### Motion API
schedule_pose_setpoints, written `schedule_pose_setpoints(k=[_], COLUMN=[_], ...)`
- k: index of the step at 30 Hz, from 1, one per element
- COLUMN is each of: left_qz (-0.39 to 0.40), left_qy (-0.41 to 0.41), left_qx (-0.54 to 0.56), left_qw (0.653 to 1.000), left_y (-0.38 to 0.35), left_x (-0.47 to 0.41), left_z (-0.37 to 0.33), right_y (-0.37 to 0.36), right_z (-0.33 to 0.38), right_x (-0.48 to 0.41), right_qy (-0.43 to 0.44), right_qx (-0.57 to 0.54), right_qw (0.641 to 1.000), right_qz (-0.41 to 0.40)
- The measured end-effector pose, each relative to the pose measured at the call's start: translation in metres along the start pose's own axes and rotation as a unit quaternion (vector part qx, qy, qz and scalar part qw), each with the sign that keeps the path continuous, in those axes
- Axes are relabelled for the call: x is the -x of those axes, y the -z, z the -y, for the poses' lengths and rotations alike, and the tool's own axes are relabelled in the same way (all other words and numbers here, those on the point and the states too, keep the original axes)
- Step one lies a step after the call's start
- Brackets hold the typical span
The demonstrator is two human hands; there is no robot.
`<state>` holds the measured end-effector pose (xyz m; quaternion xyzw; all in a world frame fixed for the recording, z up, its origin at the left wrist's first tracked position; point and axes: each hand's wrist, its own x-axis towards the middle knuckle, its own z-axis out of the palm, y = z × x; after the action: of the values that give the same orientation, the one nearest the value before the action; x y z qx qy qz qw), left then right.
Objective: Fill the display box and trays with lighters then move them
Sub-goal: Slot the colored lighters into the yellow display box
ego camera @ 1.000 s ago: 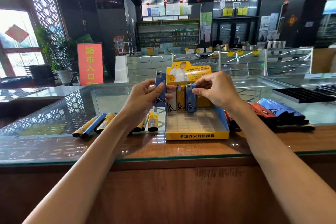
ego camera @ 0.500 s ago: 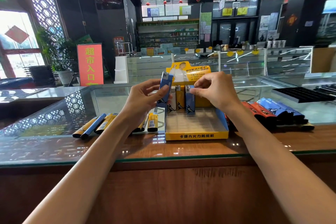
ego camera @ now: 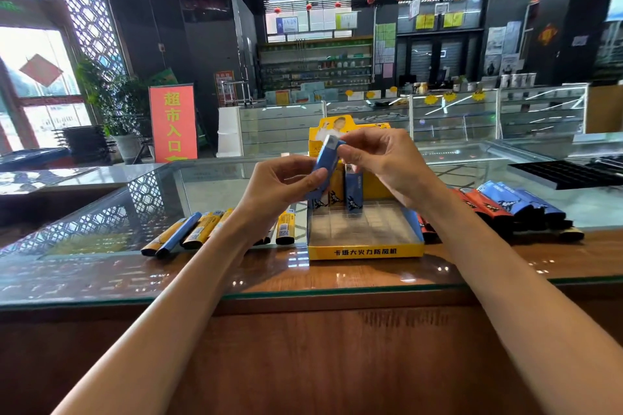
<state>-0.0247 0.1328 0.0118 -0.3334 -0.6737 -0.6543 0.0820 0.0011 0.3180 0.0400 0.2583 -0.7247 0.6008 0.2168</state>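
A yellow and blue display box (ego camera: 365, 251) stands on the glass counter with a few lighters upright in its back row, among them a blue one (ego camera: 353, 190). Above its back left corner my left hand (ego camera: 279, 187) grips a tilted blue lighter (ego camera: 325, 163) by its lower half. My right hand (ego camera: 387, 162) pinches the top end of that same lighter. Left of the box lie several yellow and blue lighters (ego camera: 188, 234). On the right lie several red and blue lighters (ego camera: 499, 200).
A black slotted tray (ego camera: 566, 173) sits at the far right of the counter. The counter's wooden front edge (ego camera: 303, 300) runs across below my arms. Glass showcases (ego camera: 438, 118) stand behind the counter.
My right hand left the blue lighter standing in the box and rose to the top of the lighter in my left hand, which tilted to the right.
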Motion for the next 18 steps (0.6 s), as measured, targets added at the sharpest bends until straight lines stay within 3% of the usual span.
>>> schedule_pose_setpoints(k=[3, 6, 9, 15, 18], left_qz=[-0.015, -0.051, -0.084, -0.143, -0.105], left_qy=[-0.004, -0.003, -0.007, 0.043, 0.116], left_qx=[-0.013, -0.048, -0.161, -0.426, -0.537], left_qw=[1.000, 0.998, 0.983, 0.892, 0.829], left_y=[0.003, 0.014, 0.029, 0.070, 0.072], left_x=[0.003, 0.007, 0.009, 0.016, 0.022], left_z=[-0.002, -0.005, -0.010, -0.014, -0.014], right_y=[0.018, 0.027, 0.023, 0.019, 0.021], right_z=[-0.001, -0.008, -0.013, -0.017, -0.019], right_x=[0.003, 0.010, 0.014, 0.013, 0.013], right_qy=[-0.021, -0.017, 0.005, 0.044, 0.041], right_qx=[-0.020, 0.132, 0.263, 0.347, 0.369], right_qw=[0.999, 0.990, 0.964, 0.935, 0.927], right_qz=[-0.030, -0.050, -0.043, -0.051, -0.051])
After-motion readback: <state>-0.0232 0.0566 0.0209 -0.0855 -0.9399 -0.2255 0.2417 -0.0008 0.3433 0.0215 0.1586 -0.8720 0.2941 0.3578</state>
